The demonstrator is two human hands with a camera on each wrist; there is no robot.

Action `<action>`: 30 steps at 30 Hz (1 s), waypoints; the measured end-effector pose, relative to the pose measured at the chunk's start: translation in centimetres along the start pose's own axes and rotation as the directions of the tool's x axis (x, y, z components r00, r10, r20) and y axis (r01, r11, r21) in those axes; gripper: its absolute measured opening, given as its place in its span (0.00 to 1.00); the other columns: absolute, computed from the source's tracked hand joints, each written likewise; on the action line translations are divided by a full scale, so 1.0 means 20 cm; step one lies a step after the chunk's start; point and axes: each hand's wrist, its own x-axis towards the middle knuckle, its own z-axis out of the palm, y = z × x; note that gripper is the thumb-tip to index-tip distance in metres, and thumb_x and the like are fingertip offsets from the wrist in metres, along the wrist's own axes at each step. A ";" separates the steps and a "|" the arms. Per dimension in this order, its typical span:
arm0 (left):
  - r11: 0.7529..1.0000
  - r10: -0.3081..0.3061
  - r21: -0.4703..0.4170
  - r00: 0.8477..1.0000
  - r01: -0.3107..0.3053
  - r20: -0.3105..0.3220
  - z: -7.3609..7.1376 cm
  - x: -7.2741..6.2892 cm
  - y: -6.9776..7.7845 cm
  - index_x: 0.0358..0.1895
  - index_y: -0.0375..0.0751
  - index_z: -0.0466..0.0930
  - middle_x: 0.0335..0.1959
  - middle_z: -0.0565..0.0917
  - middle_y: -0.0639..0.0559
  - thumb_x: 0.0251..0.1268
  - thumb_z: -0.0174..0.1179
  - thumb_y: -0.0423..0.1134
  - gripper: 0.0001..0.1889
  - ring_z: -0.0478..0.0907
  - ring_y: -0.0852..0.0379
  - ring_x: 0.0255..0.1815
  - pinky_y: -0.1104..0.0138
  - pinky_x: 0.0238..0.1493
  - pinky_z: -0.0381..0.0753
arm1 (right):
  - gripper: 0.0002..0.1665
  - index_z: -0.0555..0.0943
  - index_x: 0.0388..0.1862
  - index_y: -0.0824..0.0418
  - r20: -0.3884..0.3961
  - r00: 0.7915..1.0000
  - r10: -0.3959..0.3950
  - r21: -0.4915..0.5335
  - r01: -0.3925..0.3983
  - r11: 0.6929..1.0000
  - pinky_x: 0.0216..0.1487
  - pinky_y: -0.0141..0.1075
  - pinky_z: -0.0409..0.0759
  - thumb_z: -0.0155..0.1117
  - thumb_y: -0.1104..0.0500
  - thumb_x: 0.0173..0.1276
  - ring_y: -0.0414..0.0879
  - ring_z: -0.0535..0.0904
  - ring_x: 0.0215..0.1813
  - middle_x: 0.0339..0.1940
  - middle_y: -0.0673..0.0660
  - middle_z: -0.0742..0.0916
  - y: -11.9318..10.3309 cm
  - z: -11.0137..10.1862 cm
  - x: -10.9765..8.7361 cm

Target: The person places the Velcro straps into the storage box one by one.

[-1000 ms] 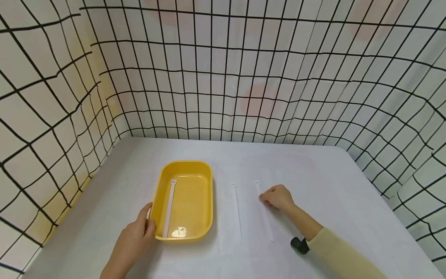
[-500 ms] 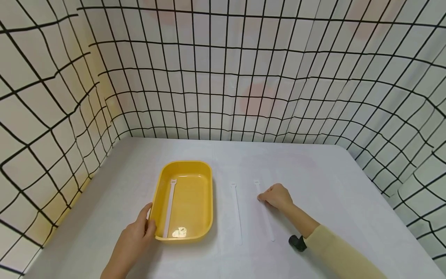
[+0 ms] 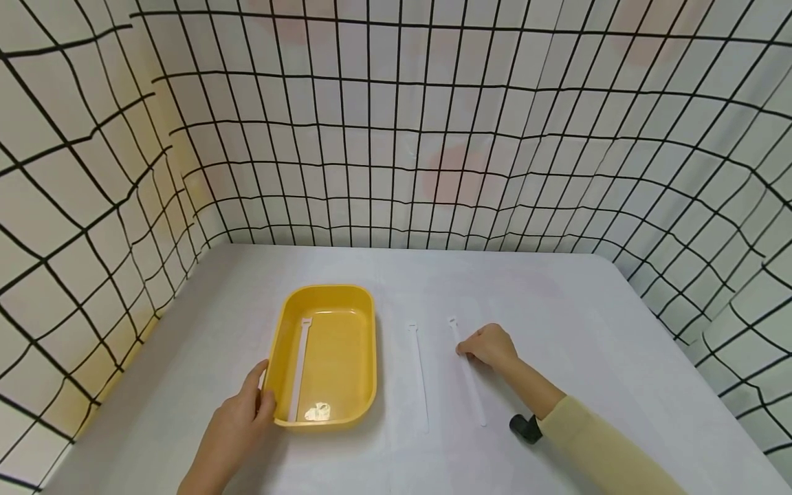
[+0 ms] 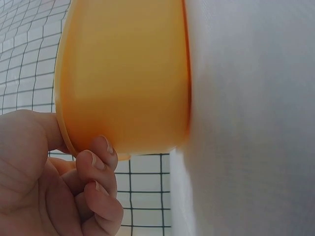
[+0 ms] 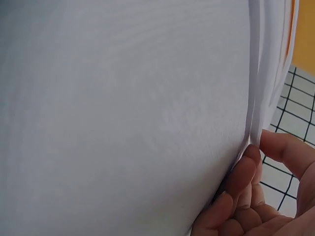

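My left hand [image 3: 234, 427] grips the near left rim of a yellow tray [image 3: 373, 357]. In the left wrist view the thumb lies at the rim and the curled fingers are against the outer wall. One white strap [image 3: 301, 368] with a slotted head, like a cable tie, lies lengthwise inside the tray. Right of the tray, my right hand [image 3: 491, 346] pinches a similar white strap [image 3: 473, 395] between thumb and fingers, below its head. That pinch shows in the right wrist view too, where the strap [image 5: 256, 73] runs upward from the fingertips.
Between the tray and the right hand, another white strap [image 3: 421, 378] lies on the white tabletop [image 3: 526, 289]. A black grid mesh [image 3: 396, 130] rises along the back and both sides. A small black device [image 3: 524, 427] is at the right wrist.
The right hand's fingers have closed on the strap, and its head end appears slightly lifted and shifted left. The left hand and tray stay put; the head view has drifted slightly.
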 end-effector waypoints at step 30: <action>1.000 0.010 -0.007 1.000 -0.010 -0.013 0.00 0.00 -0.01 0.71 0.30 0.58 0.21 0.69 0.54 0.74 0.45 0.38 0.26 0.64 0.58 0.18 0.66 0.22 0.65 | 0.09 0.83 0.33 0.71 0.144 0.989 0.042 0.397 -0.097 0.913 0.25 0.30 0.75 0.70 0.65 0.57 0.39 0.78 0.21 0.24 0.54 0.85 -0.02 -0.06 -0.02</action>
